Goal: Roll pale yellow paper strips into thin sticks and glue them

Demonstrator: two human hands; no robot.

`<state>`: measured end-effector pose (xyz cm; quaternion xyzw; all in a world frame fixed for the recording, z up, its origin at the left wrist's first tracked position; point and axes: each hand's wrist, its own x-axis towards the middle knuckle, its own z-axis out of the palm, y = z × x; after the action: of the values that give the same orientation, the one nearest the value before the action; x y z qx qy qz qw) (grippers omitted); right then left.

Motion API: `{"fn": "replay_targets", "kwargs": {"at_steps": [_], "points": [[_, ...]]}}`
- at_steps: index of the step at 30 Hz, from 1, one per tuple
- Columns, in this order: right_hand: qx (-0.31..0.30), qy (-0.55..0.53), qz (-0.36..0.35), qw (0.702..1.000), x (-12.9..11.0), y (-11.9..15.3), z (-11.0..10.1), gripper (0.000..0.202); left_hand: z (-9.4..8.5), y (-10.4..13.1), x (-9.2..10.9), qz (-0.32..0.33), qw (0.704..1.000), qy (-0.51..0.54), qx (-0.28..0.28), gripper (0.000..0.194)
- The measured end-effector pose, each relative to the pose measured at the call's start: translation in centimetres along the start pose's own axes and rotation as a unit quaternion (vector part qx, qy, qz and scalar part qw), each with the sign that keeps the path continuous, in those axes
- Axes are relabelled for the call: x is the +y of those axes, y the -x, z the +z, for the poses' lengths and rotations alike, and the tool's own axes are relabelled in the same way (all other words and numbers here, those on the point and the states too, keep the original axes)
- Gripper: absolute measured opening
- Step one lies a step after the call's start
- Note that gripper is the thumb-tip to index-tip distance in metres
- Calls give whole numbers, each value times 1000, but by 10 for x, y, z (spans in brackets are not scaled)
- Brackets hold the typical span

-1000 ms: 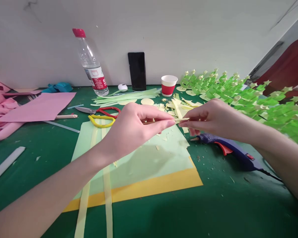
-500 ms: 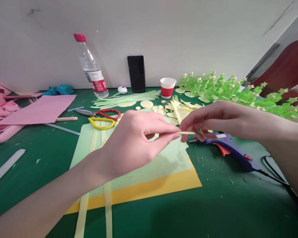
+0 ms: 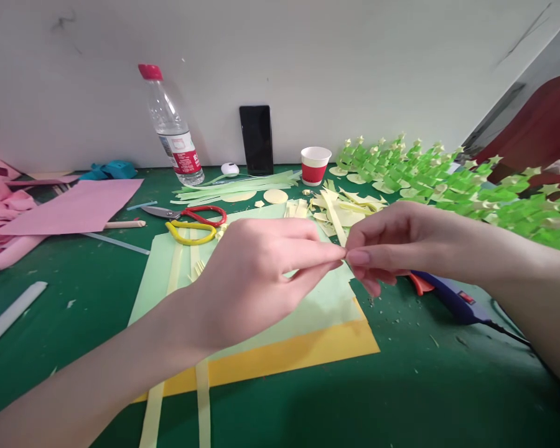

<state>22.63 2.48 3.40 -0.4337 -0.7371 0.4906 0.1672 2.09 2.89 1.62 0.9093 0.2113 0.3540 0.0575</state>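
My left hand (image 3: 266,274) and my right hand (image 3: 396,249) meet fingertip to fingertip above the pale green paper sheet (image 3: 280,330). Both are closed in a pinch. The narrow pale-yellow paper strip between them, visible a moment ago, is now almost wholly covered by the fingers. Beyond the fingertips lies a heap of cream paper scraps (image 3: 333,218). Two long pale-yellow paper strips (image 3: 203,398) run across the sheet and its orange-yellow border toward me. Partly behind my right hand is a blue glue gun (image 3: 448,298).
Scissors (image 3: 200,214) with red and yellow handles lie beyond my left hand. Along the wall stand a bottle (image 3: 180,146), a black phone (image 3: 256,140) and a paper cup (image 3: 314,167). Green paper stems with stars (image 3: 429,168) fill the right back; pink paper (image 3: 74,205) lies left.
My right hand has closed in on my left fingertips, covering the strip that showed between them. Both hands have come slightly lower, and the glue gun's nozzle is now hidden.
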Motion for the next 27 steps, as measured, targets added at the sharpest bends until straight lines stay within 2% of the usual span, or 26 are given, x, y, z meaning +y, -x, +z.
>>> {"fn": "replay_targets", "kwargs": {"at_steps": [11, 15, 21, 27], "points": [[10, 19, -23, 1000, 3, 2, 1, 29, -1, 1, 0, 18, 999, -24, -14, 27], [24, 54, -45, 997, 0, 3, 2, 26, 0, 2, 0, 9, 999, -27, -26, 29], [19, 115, -38, 992, -2, 3, 2, 24, 2, 2, 0, -9, 999, -16, -36, 31], [64, 105, -74, 990, 3, 2, 0, 25, 2, 1, -3, -3, 1000, -28, -7, 25]]}}
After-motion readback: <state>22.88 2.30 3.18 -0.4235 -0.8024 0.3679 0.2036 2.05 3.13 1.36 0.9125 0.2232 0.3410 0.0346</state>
